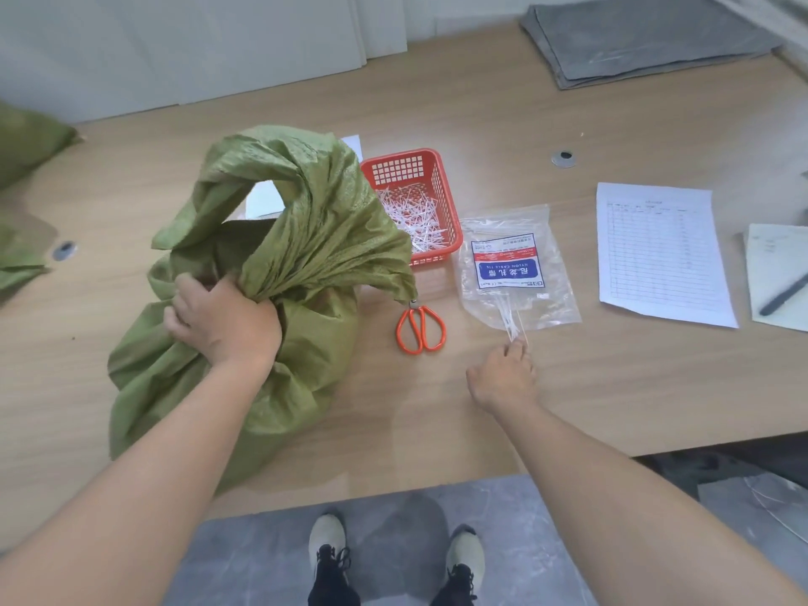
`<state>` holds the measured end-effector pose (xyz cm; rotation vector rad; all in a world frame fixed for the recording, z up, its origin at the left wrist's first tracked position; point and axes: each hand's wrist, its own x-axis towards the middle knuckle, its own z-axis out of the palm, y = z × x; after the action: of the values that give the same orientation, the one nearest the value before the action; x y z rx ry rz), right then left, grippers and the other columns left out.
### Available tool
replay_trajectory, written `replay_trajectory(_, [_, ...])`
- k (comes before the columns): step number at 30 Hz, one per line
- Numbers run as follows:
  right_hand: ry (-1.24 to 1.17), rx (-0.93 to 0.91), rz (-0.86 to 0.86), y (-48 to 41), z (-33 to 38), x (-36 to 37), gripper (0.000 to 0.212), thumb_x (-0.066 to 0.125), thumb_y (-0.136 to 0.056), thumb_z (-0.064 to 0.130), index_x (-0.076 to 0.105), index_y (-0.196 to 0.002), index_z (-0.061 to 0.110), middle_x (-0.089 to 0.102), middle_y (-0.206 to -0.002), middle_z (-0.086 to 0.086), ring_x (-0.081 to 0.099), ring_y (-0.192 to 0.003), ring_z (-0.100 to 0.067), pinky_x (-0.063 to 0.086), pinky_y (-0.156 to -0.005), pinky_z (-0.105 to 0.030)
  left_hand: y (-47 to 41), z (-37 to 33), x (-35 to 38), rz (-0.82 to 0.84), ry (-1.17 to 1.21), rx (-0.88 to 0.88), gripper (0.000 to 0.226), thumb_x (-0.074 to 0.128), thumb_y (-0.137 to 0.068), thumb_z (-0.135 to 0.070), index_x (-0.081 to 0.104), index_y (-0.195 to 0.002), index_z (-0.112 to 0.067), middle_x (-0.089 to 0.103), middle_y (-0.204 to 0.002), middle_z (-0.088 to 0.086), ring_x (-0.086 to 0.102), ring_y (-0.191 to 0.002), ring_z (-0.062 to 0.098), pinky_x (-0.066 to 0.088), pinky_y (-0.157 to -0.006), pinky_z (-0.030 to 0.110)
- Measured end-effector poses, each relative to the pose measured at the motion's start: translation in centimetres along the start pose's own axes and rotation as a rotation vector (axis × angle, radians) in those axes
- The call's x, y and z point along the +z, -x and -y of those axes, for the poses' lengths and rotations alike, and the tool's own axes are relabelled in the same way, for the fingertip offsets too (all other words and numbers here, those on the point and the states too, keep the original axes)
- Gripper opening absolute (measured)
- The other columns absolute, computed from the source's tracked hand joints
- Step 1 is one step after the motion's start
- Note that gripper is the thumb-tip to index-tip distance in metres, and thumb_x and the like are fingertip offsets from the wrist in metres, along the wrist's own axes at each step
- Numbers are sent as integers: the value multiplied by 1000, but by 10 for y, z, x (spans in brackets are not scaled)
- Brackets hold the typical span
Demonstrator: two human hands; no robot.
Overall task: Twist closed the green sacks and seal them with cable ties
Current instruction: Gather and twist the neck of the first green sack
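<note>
Beside the scissors (pixel 420 330), right hand (pixel 503 378) pinches cable ties (pixel 512 321).

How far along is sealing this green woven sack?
Done: the left hand grips the green woven sack's gathered neck. In hand: the right hand pinches white cable ties from the clear plastic packet. Left: no tie on the neck yet.
</note>
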<state>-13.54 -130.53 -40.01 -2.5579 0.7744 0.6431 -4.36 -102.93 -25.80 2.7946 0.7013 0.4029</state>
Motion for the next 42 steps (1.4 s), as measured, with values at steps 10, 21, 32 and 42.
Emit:
replay_trajectory(10, [229,-54,-234,13,3,-4,31,47,-96,-8,65,-118,5,61,-121,-12,62,-113,-27,50,-92,-31,2,-10,2,36,-104,62,16,63,-79,-17,70,-93,-19,46,-127,14,44,-125,38,16,-120,53])
replay_trajectory(21, [-31,42,-325,24,10,-14,28,45,-94,-9,58,-112,9,66,-102,-16,68,-97,-38,48,-71,-39,2,-6,2,69,-92,101,16,67,-78,-18,69,-93,-21,44,-130,12,43,-126,38,17,-121,55])
replay_trajectory(32, [-744,250,-318,39,32,-27,13,60,-84,24,72,-80,21,76,-80,-3,70,-83,-25,57,-75,-34,-1,-4,-1,105,-51,94,11,64,-81,-18,68,-90,-22,44,-130,12,40,-128,38,15,-121,55])
replay_trajectory(42, [-1425,152,-269,72,86,-53,9,62,-90,2,71,-91,6,69,-62,-9,58,-41,-8,49,-42,-21,-14,6,-12,190,147,24,11,56,-86,-17,65,-85,-24,44,-131,8,40,-130,33,8,-125,52])
